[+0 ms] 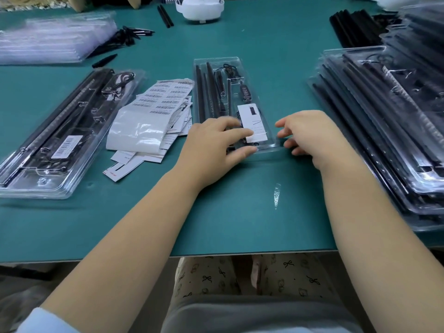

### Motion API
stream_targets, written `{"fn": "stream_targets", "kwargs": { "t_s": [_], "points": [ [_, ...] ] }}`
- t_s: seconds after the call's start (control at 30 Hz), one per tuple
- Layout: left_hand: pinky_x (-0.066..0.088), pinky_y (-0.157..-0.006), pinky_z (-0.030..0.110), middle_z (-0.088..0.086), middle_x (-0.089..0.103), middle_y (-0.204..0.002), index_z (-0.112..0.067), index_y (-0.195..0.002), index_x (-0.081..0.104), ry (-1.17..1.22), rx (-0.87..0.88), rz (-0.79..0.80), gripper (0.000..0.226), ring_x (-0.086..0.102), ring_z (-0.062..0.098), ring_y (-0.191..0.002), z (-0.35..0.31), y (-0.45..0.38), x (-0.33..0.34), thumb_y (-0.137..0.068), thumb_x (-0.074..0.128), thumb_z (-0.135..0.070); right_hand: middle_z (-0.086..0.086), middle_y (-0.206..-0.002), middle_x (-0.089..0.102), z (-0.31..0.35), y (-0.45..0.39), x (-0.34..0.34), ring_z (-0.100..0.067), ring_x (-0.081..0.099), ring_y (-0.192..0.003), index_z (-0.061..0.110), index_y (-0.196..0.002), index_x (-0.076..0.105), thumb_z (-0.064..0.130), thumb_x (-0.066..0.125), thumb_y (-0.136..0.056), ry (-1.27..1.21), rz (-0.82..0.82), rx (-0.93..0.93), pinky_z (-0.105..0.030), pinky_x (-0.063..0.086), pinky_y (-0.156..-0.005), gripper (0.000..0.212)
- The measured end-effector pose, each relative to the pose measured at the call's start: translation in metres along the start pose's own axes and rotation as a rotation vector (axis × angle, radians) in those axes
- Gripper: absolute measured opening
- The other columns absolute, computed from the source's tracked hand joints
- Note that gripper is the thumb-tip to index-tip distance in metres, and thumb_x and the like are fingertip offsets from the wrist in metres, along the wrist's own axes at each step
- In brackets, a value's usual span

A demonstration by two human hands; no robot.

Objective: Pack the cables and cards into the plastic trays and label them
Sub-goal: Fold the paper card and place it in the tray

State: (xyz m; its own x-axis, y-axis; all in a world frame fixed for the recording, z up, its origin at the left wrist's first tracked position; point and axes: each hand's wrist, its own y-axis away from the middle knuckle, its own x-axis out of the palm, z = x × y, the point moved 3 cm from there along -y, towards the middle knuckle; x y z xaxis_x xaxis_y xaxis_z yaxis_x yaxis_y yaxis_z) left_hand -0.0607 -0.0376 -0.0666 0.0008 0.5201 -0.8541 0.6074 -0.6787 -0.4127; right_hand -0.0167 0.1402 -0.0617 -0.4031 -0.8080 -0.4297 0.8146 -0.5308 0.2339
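A clear plastic tray (242, 62) lies lengthwise in the middle of the green table, holding black strips, a coiled cable with a small controller (244, 91) and a white card (256, 116) at its near end. My left hand (213, 145) rests on the tray's near end, its straight fingers pressing on the card and the tray's front edge. My right hand (310, 135) hovers just right of the tray's near corner, fingers loosely curled and holding nothing. A sheet of barcode labels (165, 97) lies on loose white cards (134, 159) left of the tray.
A packed, labelled tray (57, 140) lies at the left. Stacked filled trays (384, 131) crowd the right edge. Empty clear trays (55, 37) are piled at the back left beside loose black pieces (129, 36). A white device (199, 7) stands at the far edge.
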Motion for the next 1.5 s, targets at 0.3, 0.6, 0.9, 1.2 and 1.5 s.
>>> {"fn": "stream_targets", "kwargs": {
  "t_s": [0.3, 0.6, 0.9, 1.2, 1.5],
  "points": [
    [0.043, -0.078, 0.039, -0.002, 0.060, -0.126, -0.011, -0.115, 0.055, -0.143, -0.104, 0.036, 0.031, 0.059, 0.029, -0.102, -0.008, 0.002, 0.003, -0.102, 0.035, -0.030, 0.015, -0.055, 0.061, -0.005, 0.001, 0.000, 0.002, 0.055, -0.050, 0.029, -0.077, 0.072, 0.024, 0.067, -0.082, 0.121, 0.189, -0.202, -0.016, 0.046, -0.046, 0.009],
    [0.046, -0.078, 0.042, -0.006, 0.060, -0.127, -0.014, -0.112, 0.057, -0.129, -0.089, 0.031, 0.029, 0.059, 0.027, -0.106, -0.007, 0.003, 0.004, -0.101, 0.038, -0.034, 0.012, -0.084, 0.059, -0.005, -0.003, 0.014, -0.012, 0.055, -0.071, 0.031, -0.084, 0.056, 0.054, 0.074, -0.071, 0.372, -0.096, -0.264, -0.024, 0.034, -0.054, 0.032],
    [0.042, -0.070, 0.026, -0.018, 0.061, -0.122, -0.032, -0.118, 0.059, -0.147, -0.048, -0.031, 0.034, 0.056, 0.012, -0.108, 0.000, 0.003, 0.006, -0.089, 0.054, -0.049, 0.001, -0.070, 0.066, -0.005, -0.002, 0.000, -0.011, 0.057, -0.051, 0.014, -0.107, 0.063, 0.018, 0.060, -0.088, 0.108, 0.132, -0.104, -0.020, 0.043, -0.043, 0.019],
    [0.054, -0.059, 0.038, -0.006, 0.065, -0.123, -0.015, -0.123, 0.064, -0.279, 0.097, -0.109, 0.042, 0.063, 0.025, -0.101, -0.005, 0.001, 0.006, -0.092, 0.050, -0.041, 0.003, -0.043, 0.057, 0.000, 0.012, 0.017, -0.010, 0.046, -0.033, 0.007, -0.078, 0.067, 0.044, 0.060, -0.087, 0.019, 0.250, 0.026, -0.016, 0.035, -0.033, 0.039],
    [0.056, -0.063, 0.039, 0.009, 0.073, -0.090, -0.004, -0.103, 0.072, -0.106, 0.063, -0.285, 0.035, 0.069, 0.028, -0.081, -0.007, 0.002, 0.001, -0.078, 0.073, -0.028, 0.005, -0.044, 0.046, 0.003, 0.019, 0.035, -0.005, 0.031, -0.032, 0.015, -0.068, 0.056, 0.028, 0.065, -0.087, -0.217, 0.264, 0.085, -0.013, 0.022, -0.032, 0.025]
  ]
}}
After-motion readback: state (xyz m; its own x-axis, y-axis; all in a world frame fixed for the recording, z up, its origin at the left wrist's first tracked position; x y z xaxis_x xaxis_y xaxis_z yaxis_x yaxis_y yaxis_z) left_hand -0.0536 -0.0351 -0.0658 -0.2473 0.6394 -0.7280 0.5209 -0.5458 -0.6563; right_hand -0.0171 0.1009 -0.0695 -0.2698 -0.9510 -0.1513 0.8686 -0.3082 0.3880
